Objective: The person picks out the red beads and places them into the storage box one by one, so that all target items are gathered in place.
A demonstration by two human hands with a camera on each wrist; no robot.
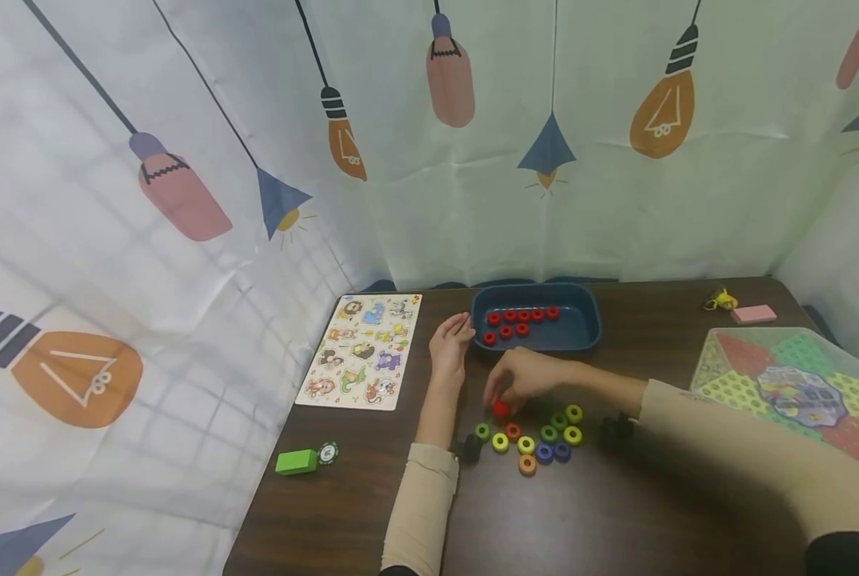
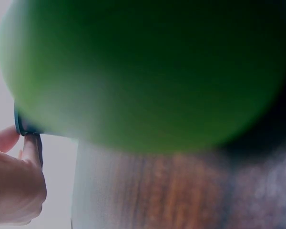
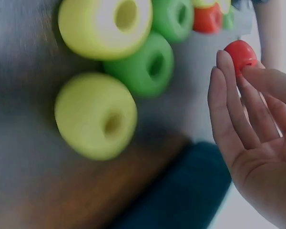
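My right hand (image 1: 529, 378) pinches a red bead (image 3: 240, 55) between thumb and fingertips, low over the table in front of the blue tray (image 1: 593, 340). Several red beads (image 1: 524, 316) lie inside that tray. Loosely extended, the fingers of my left hand (image 1: 449, 346) are at the tray's left rim; the left wrist view shows this hand only in part, behind a large blurred green shape. Nearer to me lie loose beads: yellow (image 1: 500, 443), green (image 1: 549, 434), blue (image 1: 544, 454), orange (image 1: 527, 466) and one red (image 1: 513, 433).
An animal puzzle board (image 1: 361, 352) lies left of the tray. Nearer stand a green block (image 1: 296, 462) and a round chip (image 1: 328, 454). On the right are a patterned clear box (image 1: 797, 392), a pink block (image 1: 754, 314) and a small yellow item (image 1: 723, 301). A curtain hangs behind.
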